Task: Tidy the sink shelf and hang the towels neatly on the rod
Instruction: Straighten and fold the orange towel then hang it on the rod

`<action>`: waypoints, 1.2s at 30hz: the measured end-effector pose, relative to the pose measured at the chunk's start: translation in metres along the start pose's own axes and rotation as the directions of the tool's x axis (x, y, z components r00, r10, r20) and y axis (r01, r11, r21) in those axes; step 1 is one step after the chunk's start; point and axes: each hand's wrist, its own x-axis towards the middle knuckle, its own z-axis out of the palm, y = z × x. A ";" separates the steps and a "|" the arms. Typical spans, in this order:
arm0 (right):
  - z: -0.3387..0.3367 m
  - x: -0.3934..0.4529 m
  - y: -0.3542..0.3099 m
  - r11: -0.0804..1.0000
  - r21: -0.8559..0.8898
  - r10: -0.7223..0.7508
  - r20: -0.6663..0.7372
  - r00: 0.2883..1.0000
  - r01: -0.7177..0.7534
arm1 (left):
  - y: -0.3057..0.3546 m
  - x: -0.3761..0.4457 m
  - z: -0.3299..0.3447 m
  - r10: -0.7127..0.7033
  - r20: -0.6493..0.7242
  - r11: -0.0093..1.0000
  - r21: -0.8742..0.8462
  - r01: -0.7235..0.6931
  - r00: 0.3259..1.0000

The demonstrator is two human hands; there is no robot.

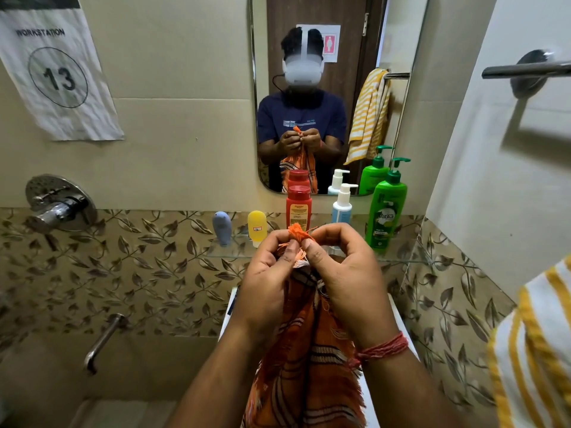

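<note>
An orange checked towel point(306, 366) hangs down in front of me over the sink. My left hand point(268, 273) and my right hand point(343, 270) both pinch its frayed top edge close together. Behind them, a glass shelf point(228, 251) carries a grey-blue tube point(222, 227), a yellow tube point(257, 227), a red bottle point(298, 208), a white pump bottle point(342, 205) and a green pump bottle point(384, 211), all upright in a row. A metal towel rod point(525, 71) juts from the right wall. A yellow-striped white towel point(537, 350) hangs at the right edge.
A mirror point(355, 41) above the shelf reflects me, the bottles and the striped towel. A shower mixer point(58, 205) and a spout point(102, 341) stick out of the left wall. A paper sign point(55, 72) hangs at the upper left. The white sink point(398, 322) lies below my hands.
</note>
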 end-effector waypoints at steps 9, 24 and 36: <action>0.000 -0.002 -0.001 0.974 -0.198 -0.096 0.065 0.993 0.107 | 0.017 0.003 0.002 0.055 -0.049 0.946 0.323 -0.036 0.997; 0.000 -0.010 0.007 0.958 -0.224 -0.135 0.194 0.972 0.177 | 0.036 0.010 -0.008 0.219 -0.078 0.758 0.642 -0.119 0.973; 0.000 -0.017 0.025 0.870 -0.385 -0.107 0.460 0.882 0.307 | 0.049 0.016 -0.008 0.139 -0.128 0.929 0.360 -0.084 0.982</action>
